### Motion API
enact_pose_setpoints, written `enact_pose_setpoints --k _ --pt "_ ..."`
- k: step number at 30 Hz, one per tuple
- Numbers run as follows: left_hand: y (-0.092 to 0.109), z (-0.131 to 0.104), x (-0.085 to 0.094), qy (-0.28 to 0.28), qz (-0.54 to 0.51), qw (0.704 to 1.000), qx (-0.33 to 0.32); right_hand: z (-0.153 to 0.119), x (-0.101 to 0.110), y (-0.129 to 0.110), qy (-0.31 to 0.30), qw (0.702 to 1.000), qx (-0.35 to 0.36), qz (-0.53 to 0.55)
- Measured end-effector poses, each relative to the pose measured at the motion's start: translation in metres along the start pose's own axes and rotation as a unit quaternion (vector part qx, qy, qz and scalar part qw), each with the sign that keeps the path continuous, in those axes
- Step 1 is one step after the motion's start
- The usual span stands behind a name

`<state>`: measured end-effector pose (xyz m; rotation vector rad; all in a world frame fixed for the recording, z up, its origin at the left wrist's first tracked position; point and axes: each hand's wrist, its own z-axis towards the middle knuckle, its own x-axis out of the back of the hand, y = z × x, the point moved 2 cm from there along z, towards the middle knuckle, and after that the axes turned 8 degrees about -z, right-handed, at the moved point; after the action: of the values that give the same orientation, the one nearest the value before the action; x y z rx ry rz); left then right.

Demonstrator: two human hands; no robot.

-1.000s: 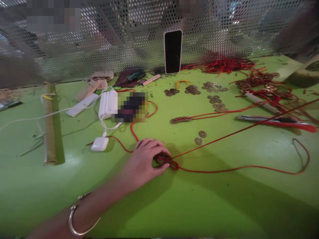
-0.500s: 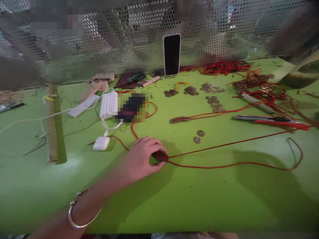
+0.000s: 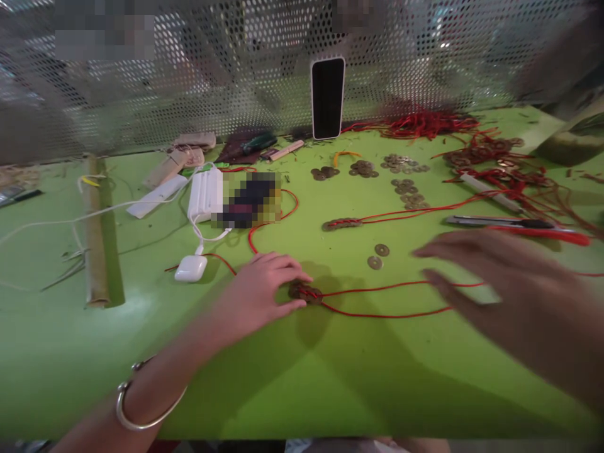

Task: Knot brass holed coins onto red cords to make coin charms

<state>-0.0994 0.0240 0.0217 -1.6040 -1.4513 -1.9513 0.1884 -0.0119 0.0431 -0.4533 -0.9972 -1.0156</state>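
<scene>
My left hand rests on the green table with thumb and fingers curved around the left end of a row of coins laced with red cord. Two strands of red cord run rightward from the coins. My right hand, slightly blurred, hovers over these strands with thumb and fingers apart, holding nothing. Two loose holed coins lie between the hands, farther back. Behind them is another laced coin row with its own red cords.
A box cutter lies beyond my right hand. Piles of coins and red cords are at the back. A phone stands against the mesh. A white earbud case and bamboo tube lie left.
My right hand has come into view from the right. My left hand has loosened around the laced coins, showing more of them. The cord strands have shifted.
</scene>
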Motion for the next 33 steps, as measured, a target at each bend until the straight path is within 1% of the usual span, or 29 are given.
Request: enact_pose_setpoints --k 1,3,5,7,12,16,19,23,25,28,33 --pt "0.0 0.0 0.0 0.0 0.003 1.0 0.001 0.011 -0.01 -0.017 -0.046 0.998 0.041 0.024" --pt "0.0 -0.001 -0.001 0.004 0.006 1.0 0.001 0.026 -0.029 -0.05 -0.104 0.99 0.085 0.048" --pt "0.0 -0.002 -0.001 0.015 0.003 1.0 -0.001 0.033 -0.043 -0.073 -0.122 0.985 0.11 0.045" --pt "0.0 -0.003 -0.002 0.019 -0.006 1.0 -0.004 0.034 -0.051 -0.084 -0.12 0.984 0.127 0.033" --pt "0.0 -0.005 -0.004 0.007 -0.044 0.999 0.006 0.028 -0.056 -0.085 -0.103 0.981 0.165 0.012" --pt "0.003 -0.004 -0.004 0.004 -0.071 0.997 0.015 0.027 -0.057 -0.083 -0.097 0.98 0.171 0.02" --pt "0.007 -0.002 -0.005 -0.001 -0.088 0.996 0.02 0.027 -0.055 -0.081 -0.118 0.982 0.139 0.049" --pt "0.011 -0.001 -0.007 0.006 -0.098 0.995 0.033 0.022 -0.056 -0.076 -0.178 0.979 0.055 0.08" --pt "0.011 -0.001 -0.008 0.014 -0.095 0.995 0.027 0.016 -0.058 -0.073 -0.18 0.978 0.033 0.099" --pt "0.011 -0.001 -0.01 0.018 -0.09 0.996 0.015 0.01 -0.062 -0.068 -0.163 0.976 0.029 0.139" --pt "0.009 -0.003 -0.015 0.038 -0.087 0.995 0.006 0.01 -0.063 -0.065 -0.138 0.973 0.055 0.176"
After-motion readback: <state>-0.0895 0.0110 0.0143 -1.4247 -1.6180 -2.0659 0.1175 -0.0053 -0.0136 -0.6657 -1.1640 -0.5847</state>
